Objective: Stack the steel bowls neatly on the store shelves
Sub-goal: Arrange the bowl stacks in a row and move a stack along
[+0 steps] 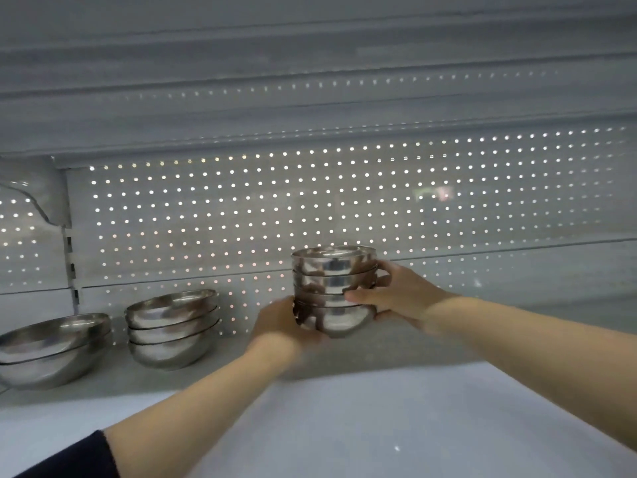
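Stack: four or so small steel bowls nested, held upright between both hands, low over the shelf, right of the other bowls.
Contact with shelf: cannot tell, base blurred; looks just touching or barely above.
Left hand: wrapped round the lowest bowl's left side and underside, holding the stack.
Right hand: closed on the right flank, thumb across the front near the third rim, fingers behind.
Neighbours: three-bowl pile near on the left; larger pile at far left.
Handling: stiff, light singly, some weight together; polished, likely slippery; nested bowls may slide or tip.
Hold: best under the bottom bowl, with a steadying hand on the rims.
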A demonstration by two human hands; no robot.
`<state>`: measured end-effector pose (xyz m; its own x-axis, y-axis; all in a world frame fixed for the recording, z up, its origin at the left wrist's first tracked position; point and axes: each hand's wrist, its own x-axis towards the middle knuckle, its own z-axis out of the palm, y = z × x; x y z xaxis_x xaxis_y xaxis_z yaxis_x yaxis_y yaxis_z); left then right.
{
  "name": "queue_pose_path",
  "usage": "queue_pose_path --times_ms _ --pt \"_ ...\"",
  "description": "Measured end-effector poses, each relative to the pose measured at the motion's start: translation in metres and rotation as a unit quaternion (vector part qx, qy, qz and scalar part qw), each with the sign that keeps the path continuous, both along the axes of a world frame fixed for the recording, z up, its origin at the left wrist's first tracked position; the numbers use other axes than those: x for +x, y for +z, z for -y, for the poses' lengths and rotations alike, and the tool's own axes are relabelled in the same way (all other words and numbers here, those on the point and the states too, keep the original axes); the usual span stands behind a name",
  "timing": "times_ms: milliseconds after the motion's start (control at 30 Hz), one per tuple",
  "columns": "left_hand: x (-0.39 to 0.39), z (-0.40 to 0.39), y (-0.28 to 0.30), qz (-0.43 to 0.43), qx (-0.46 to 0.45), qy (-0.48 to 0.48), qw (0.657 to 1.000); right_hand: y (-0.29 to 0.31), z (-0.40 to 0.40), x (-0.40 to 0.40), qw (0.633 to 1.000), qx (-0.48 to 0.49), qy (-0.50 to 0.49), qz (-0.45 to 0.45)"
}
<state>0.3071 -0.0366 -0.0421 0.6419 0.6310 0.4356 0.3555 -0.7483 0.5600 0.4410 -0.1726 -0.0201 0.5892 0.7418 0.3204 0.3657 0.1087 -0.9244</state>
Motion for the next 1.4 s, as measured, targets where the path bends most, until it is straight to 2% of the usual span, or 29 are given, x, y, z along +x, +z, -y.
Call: queue_pose_path --times_ms 67,133,267,433,633,800,967,1167,1333,1400 --pt "0.013 0.029 0.009 0.015 0.001 -0.030 0.999 0.008 0.035 0.009 1.000 0.002 -0.030 -0.002" --pt "0.032 0.063 0.016 0.042 -0.035 -0.077 0.995 0.014 0.077 0.021 0.998 0.006 -0.058 0.004" --pt "0.079 0.147 0.022 0.037 -0.084 -0.177 0.980 0.020 0.181 0.054 0.995 0.000 -0.101 0.026" --pt "0.161 0.281 0.014 0.038 -0.141 -0.278 0.949 0.022 0.331 0.102 0.985 -0.036 -0.167 0.030" --pt "0.256 0.449 0.008 0.021 -0.140 -0.364 0.920 0.024 0.506 0.172 0.968 -0.062 -0.239 0.035" --pt "0.332 0.563 0.014 0.030 -0.151 -0.385 0.910 0.033 0.622 0.228 0.957 -0.076 -0.276 0.045" --pt "0.406 0.643 0.021 0.024 -0.147 -0.389 0.909 0.040 0.701 0.293 0.951 -0.069 -0.298 0.037" --pt "0.502 0.693 0.025 0.038 -0.128 -0.390 0.911 0.035 0.751 0.388 0.951 -0.048 -0.302 0.032" --pt "0.579 0.713 0.025 0.032 -0.125 -0.336 0.933 0.037 0.768 0.467 0.956 -0.044 -0.288 0.031" --pt "0.602 0.722 0.027 0.010 -0.087 -0.294 0.952 0.037 0.772 0.498 0.962 -0.055 -0.266 0.030"
